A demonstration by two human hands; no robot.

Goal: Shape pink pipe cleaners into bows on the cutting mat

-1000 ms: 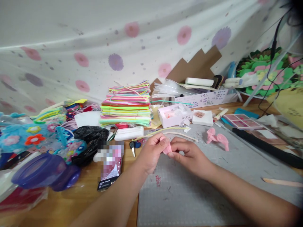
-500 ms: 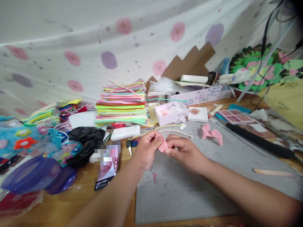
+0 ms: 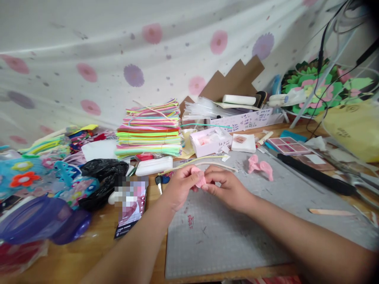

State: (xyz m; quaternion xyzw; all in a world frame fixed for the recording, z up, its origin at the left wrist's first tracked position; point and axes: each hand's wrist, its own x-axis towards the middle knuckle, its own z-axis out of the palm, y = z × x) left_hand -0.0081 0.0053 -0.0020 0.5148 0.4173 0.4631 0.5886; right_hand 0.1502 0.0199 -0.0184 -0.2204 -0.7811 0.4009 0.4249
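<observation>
A small pink ribbed petal [image 3: 199, 178], which looks made of pipe cleaners, is held over the grey cutting mat [image 3: 219, 240]. My left hand [image 3: 179, 187] pinches it from the left, thumb across its face. At its lower right edge, the thumb and fingertips of my right hand [image 3: 229, 188] are closed on it. The fingers cover part of the petal. To the right on the mat lie pink curled petals [image 3: 260, 167] of the same fuzzy look. Behind my hands, a cream pipe cleaner [image 3: 217, 165] stretches across the mat.
A tall stack of coloured pipe cleaners [image 3: 149, 132] stands behind. Left are a phone [image 3: 132, 209], a black plastic bag [image 3: 108, 173] and a purple container [image 3: 32, 221]. Right are a black-handled tool [image 3: 315, 173], scissors [image 3: 352, 177] and a wooden stick [image 3: 331, 212]. A white box [image 3: 210, 144] sits at the back.
The petal has turned slightly between my fingers, and more of it shows above the left thumb. The whole view has shifted a little.
</observation>
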